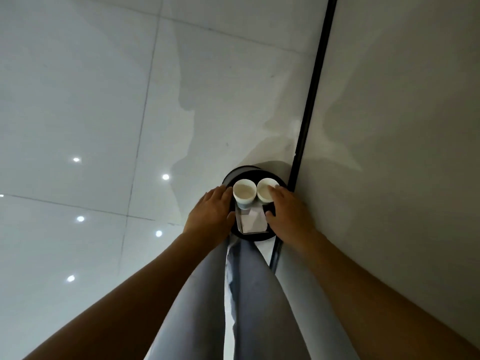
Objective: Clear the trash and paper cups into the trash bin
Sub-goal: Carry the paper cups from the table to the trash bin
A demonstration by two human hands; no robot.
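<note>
Two paper cups [244, 191] and crumpled paper [253, 222] are held on a tray [238, 224] over the trash bin [228, 178], the cups at 12 o'clock; nothing is dumped yet. The left hand [210, 216] and right hand [288, 214] grasp the tray's sides (grip partly hidden).

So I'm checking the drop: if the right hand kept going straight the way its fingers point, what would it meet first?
The right hand already touches the right cup's rim with its fingers; beyond lies the bin's far rim, though depth is unclear.
</note>
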